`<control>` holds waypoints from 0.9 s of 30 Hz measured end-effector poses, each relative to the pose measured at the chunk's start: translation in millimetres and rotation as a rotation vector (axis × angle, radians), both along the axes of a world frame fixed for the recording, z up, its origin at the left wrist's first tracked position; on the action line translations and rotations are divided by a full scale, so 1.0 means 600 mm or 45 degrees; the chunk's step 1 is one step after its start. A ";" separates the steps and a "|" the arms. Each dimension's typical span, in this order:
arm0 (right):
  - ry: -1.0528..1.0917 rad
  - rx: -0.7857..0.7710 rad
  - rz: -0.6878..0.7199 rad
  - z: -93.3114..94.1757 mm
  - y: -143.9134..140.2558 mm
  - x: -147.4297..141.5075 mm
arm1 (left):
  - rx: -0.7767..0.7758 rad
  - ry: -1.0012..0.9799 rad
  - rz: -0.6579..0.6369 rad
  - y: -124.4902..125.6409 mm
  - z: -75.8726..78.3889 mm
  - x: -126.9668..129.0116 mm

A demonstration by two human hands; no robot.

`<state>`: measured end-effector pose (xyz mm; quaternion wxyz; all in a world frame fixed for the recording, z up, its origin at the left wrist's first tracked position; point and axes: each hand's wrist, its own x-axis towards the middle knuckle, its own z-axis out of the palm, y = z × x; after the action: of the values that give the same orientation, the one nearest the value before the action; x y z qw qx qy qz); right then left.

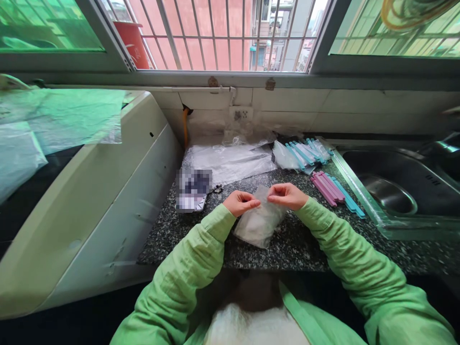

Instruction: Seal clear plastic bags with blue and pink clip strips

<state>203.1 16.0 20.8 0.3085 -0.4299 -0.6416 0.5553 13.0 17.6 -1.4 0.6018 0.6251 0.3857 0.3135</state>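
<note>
Clear plastic bag point(259, 221) pinched at top by both hands' fingers, left hand point(240, 202), right hand point(286, 195), bag contents unclear.

"What kind of room is this?"

"A kitchen in a home. See the shiny metal sink point(390, 189) set in the speckled stone desk point(201, 235)?"

"And by the wall?"

"White tiles point(323, 110), a plug socket point(240, 115), and a barred window point(223, 33) looking out at other houses."
</note>
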 end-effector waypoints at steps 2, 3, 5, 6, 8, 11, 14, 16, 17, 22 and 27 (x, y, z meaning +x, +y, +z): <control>-0.011 -0.014 0.004 -0.001 -0.002 -0.004 | -0.002 -0.012 0.040 0.001 0.000 0.001; -0.018 -0.022 0.009 -0.002 -0.003 -0.006 | -0.001 -0.023 0.065 0.001 0.000 0.002; -0.032 -0.036 0.021 -0.004 -0.006 -0.012 | 0.011 -0.053 0.120 0.001 0.003 0.004; -0.037 -0.043 0.028 -0.006 -0.007 -0.014 | 0.025 -0.071 0.149 0.001 0.005 0.006; -0.046 -0.060 0.032 -0.008 -0.008 -0.017 | 0.061 -0.114 0.216 0.000 0.009 0.008; -0.051 -0.093 -0.024 -0.008 -0.007 -0.016 | 0.081 -0.170 0.305 0.000 0.013 0.008; -0.048 -0.117 -0.096 -0.007 -0.006 -0.014 | 0.054 -0.209 0.353 0.001 0.014 0.005; -0.040 -0.129 -0.117 -0.006 -0.006 -0.012 | 0.031 -0.234 0.383 0.001 0.013 0.004; -0.032 -0.133 -0.124 -0.006 -0.006 -0.012 | 0.019 -0.246 0.398 0.001 0.014 0.004; -0.024 -0.102 -0.190 -0.007 -0.005 -0.008 | -0.034 -0.291 0.504 0.004 0.016 0.003; -0.002 0.002 -0.309 -0.006 -0.003 -0.005 | -0.104 -0.331 0.602 0.009 0.009 0.000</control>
<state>199.9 14.2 17.1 0.3733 -0.5047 -0.5855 0.5131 13.0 22.9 3.9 0.5812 0.4473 0.4527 0.5071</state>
